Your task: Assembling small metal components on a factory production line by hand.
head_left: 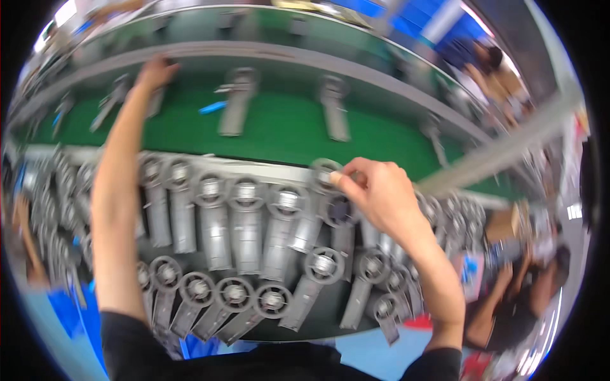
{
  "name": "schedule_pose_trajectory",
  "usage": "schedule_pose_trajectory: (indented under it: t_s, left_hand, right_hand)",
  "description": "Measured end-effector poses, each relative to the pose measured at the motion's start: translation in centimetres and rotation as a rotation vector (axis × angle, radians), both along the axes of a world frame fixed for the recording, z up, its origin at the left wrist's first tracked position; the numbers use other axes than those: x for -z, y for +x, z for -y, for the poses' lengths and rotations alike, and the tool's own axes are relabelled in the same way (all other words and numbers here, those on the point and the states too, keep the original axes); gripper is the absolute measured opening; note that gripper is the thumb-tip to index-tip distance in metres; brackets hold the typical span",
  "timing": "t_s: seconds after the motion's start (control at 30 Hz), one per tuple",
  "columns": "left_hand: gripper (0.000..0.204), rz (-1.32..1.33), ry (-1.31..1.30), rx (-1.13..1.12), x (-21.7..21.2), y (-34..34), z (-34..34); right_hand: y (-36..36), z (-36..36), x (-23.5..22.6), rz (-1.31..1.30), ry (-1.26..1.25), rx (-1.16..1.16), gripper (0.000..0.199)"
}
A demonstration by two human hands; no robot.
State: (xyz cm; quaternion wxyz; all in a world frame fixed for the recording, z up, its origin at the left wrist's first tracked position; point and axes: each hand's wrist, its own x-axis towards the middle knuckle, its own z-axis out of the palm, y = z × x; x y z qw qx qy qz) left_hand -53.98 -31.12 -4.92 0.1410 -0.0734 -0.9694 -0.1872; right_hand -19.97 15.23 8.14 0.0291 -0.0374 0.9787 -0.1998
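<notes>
Left hand (155, 73) far left, at grey part (155, 105) on green belt (286, 120); blurred, cannot tell whether grip closes. Right hand (384, 193) right of middle, grip pinching rim of ring-headed housing (321, 176) at table's far edge. Similar housings (246, 222) in rows on near table (328, 314).

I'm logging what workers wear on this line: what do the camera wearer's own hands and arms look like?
The left hand and right hand are both ungloved. The forearms are bare, below plain black sleeves. I make out no watch or bracelet, though blur hides fine detail.
</notes>
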Motion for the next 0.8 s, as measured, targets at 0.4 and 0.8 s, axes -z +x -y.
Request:
schedule_pose_trajectory:
  t_s: [0.4, 0.8]
  left_hand:
    - [0.044, -0.240, 0.503, 0.426, -15.7, 31.3, -13.8]
    - [0.051, -0.147, 0.259, 0.430, -7.9, 54.4, -30.0]
  right_hand:
    - [28.0, -23.1, 0.5, -0.291, -0.015, 0.982, 0.042]
    - [30.7, -33.7, 5.8, -0.047, 0.167, 0.710, 0.037]
